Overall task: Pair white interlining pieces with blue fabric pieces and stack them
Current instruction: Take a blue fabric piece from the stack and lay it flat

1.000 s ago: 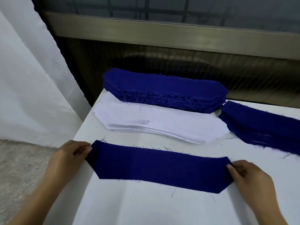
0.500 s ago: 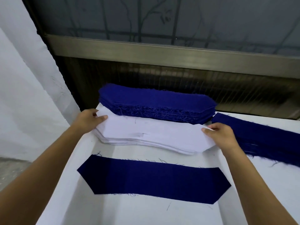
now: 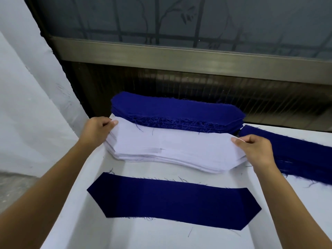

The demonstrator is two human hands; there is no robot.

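The white stack (image 3: 161, 158) is found just behind the single blue piece (image 3: 172, 200). Its top sheet (image 3: 172, 141), judged light and limp, is pinched at both pointed ends by the left hand (image 3: 95, 131) and right hand (image 3: 255, 150) fingers (image 3: 239, 141).

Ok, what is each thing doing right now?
left hand, pinching the top white piece at its left end
right hand, pinching its right end
white interlining stack, piled, top piece held
single blue piece, flat on the table
back blue stack, piled, untouched
right blue stack, piled, untouched
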